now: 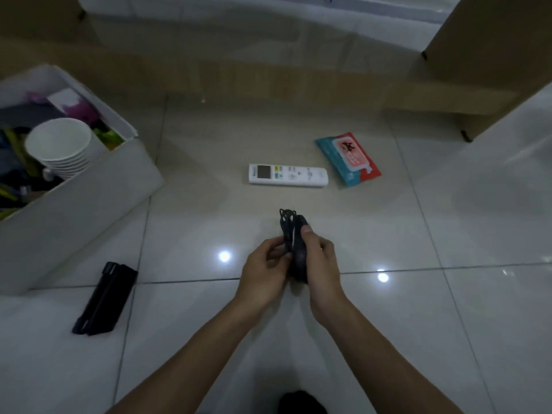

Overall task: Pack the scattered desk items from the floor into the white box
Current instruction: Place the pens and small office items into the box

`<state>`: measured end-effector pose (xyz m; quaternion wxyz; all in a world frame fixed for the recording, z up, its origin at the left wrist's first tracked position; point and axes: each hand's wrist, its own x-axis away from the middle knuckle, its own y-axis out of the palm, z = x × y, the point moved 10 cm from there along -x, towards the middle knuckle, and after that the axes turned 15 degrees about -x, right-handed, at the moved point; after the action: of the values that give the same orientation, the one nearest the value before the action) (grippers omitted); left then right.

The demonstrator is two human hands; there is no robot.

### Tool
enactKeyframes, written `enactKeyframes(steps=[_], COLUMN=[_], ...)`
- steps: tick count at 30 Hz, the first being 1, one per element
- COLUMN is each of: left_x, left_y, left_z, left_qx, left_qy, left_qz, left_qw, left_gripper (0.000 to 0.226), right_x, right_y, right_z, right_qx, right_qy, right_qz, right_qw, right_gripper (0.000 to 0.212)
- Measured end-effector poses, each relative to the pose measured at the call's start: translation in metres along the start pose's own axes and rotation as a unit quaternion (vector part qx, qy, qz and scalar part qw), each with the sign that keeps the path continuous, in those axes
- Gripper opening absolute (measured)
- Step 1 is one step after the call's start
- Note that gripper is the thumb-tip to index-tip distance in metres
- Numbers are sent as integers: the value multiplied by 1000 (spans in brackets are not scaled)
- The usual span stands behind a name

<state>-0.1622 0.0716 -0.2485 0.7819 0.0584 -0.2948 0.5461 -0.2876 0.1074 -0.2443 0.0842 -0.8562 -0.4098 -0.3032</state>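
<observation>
Left hand [263, 274] and right hand [322, 264] both grip the black cord bundle [289, 224] at centre frame; it looks light, floppy, apt to unravel, so I'm holding its middle, box [89, 189] sitting far left.

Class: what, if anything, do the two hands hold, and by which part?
Both hold a black cable bundle. The right hand grips its lower half, the left hand pinches its side, and the looped top sticks out free.
</observation>
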Motion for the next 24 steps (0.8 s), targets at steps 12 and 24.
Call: enactKeyframes(steps=[12,24], left_x=[111,176], left_y=[-236,-430], left_z=[34,-22], left_qx=[30,-92], left_qy=[39,-131], left_qz=[222,399], left_qw=[974,903], left_gripper=[30,32], right_x=[123,227], right_y=[255,434], right_z=[-31,51], right_qx=[161,333], right_qy=[-66,-21], right_qz=[-444,-560], right_qw=[879,758], right_gripper=[29,38])
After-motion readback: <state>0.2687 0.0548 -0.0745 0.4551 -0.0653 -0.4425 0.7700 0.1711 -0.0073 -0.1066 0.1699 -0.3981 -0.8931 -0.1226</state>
